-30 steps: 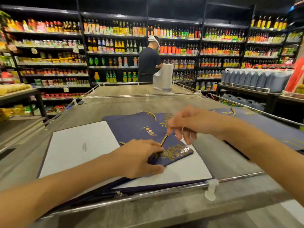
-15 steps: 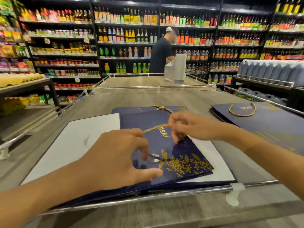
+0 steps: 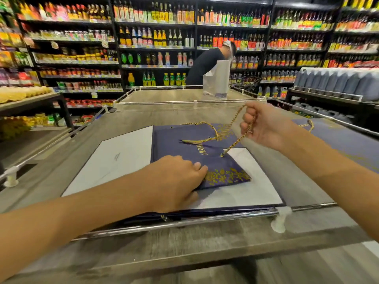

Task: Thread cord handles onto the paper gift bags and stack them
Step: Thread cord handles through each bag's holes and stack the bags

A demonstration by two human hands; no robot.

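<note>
1. Fingers point(image 3: 249, 125) of my right hand point(image 3: 264, 128), centre-right, are curled round the gold cord point(image 3: 235, 143).
2. The cord slants down-left into the navy bag point(image 3: 184, 148) at mid-frame, and the right hand is nearer.
3. My left hand point(image 3: 176, 181) bears on the bag's lower edge. I cannot tell whether it pinches or presses.

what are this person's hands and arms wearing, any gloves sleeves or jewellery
No gloves on the left hand or right hand, and no ring, watch or bracelet shows. The left forearm and right forearm are uncovered right to the frame edges, so no sleeve is in view.
</note>
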